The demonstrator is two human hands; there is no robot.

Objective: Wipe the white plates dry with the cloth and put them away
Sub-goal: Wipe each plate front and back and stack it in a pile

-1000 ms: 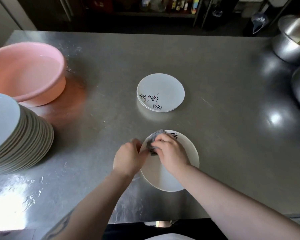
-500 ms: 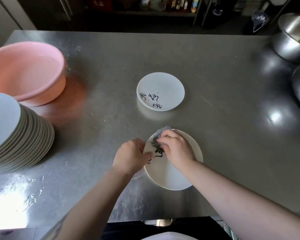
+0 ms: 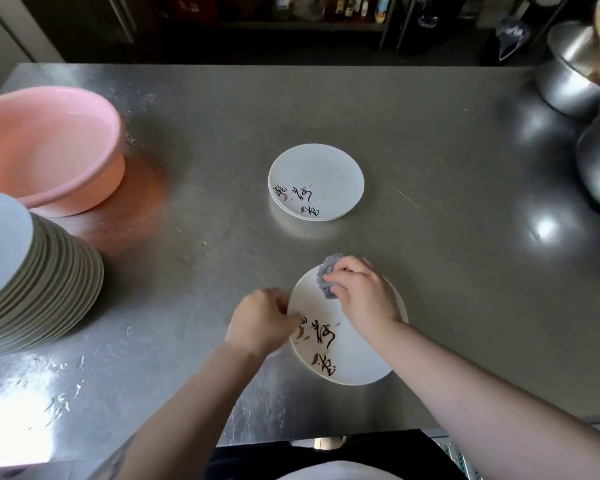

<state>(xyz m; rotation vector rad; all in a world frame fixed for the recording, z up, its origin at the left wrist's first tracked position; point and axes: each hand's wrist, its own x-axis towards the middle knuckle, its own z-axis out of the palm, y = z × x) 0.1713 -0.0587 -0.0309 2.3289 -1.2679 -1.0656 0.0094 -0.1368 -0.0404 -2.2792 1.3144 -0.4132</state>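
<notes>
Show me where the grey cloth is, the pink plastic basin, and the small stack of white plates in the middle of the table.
Grey crumpled cloth point(image 3: 327, 276): head view, on the part showing beside the fingers.
Pink plastic basin point(image 3: 66, 174): head view, on its outer wall.
Small stack of white plates point(image 3: 321, 174): head view, on the top plate's bare centre.

Illegible black brush calligraphy on near plate point(image 3: 347, 355) and far plates point(image 3: 316, 181).

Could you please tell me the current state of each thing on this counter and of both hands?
plate being wiped: tilted, gripped at its left rim.
cloth: bunched, pressed on that plate's far edge.
left hand: grips the plate rim.
right hand: holds the cloth.
small plate stack: flat on the counter, untouched.
tall plate stack: leaning, untouched.
pink basin: upright.
</notes>
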